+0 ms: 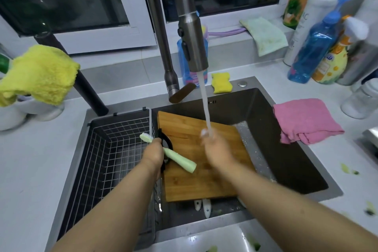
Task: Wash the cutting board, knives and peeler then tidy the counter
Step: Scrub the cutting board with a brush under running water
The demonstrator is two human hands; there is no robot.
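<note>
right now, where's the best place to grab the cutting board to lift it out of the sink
Probably the near edge of the bamboo cutting board: it lies tilted in the sink, its far edge propped up against the back wall. Come from the front and pinch that bare edge. The left hand is shut on a green brush, so the right hand, under the water, suits better.

wooden cutting board (204, 170) tilted in the sink under both hands; white knife handles (205, 206) poke out below it.

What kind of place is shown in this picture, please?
Most likely a home kitchen: a sink under a running tap, a wooden cutting board in it, and cleaning bottles by the window.
</note>
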